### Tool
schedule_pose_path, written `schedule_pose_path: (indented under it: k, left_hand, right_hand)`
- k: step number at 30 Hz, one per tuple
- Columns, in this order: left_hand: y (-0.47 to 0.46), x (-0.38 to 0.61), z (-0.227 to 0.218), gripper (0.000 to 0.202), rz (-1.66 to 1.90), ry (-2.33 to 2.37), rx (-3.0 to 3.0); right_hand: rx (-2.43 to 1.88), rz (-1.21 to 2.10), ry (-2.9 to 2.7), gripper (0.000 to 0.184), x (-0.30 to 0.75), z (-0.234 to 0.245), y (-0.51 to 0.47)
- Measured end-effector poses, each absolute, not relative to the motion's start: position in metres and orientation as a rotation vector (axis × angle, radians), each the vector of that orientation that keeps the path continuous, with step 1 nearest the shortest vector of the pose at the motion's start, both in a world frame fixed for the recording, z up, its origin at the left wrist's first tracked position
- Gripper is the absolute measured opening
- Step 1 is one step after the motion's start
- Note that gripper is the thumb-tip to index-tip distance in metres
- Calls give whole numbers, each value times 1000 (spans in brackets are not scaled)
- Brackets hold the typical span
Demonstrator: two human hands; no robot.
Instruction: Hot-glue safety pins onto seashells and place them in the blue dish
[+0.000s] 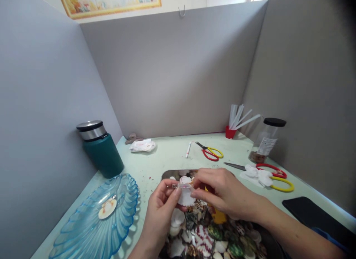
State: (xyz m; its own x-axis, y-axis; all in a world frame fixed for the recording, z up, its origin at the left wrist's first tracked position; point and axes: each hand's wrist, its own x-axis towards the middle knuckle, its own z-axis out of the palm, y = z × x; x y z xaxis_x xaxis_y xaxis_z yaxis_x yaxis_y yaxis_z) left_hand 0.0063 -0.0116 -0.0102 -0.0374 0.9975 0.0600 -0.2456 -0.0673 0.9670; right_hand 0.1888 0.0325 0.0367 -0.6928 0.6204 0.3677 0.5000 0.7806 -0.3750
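Observation:
My left hand [160, 210] and my right hand [222, 192] meet over a metal tray [167, 174] heaped with mixed seashells [205, 236]. Both pinch the same small white shell [185, 195], the left from the left edge, the right from the right edge. A small clear, pinkish piece [182, 184] sits along the shell's top edge between my fingertips; what it is I cannot make out. Both hands are closed in a pinch.
A blue shell-shaped glass dish [83, 229] at the left holds one flat shell [107, 209]. A teal flask [101, 149] stands behind it. Two pairs of scissors [211, 152] [274, 175], crumpled tissue [257, 175], a red cup of sticks [230, 131], a jar [267, 140] and a dark phone [311, 214] lie around. Grey partitions enclose the desk.

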Motion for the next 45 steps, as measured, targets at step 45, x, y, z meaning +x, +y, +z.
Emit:
schedule_pose_path:
  k: [45]
  left_hand:
    - [-13,6,-14,18,1434,1013,1048]
  right_hand:
    - [-694,434,-2457,15,194,47,28]
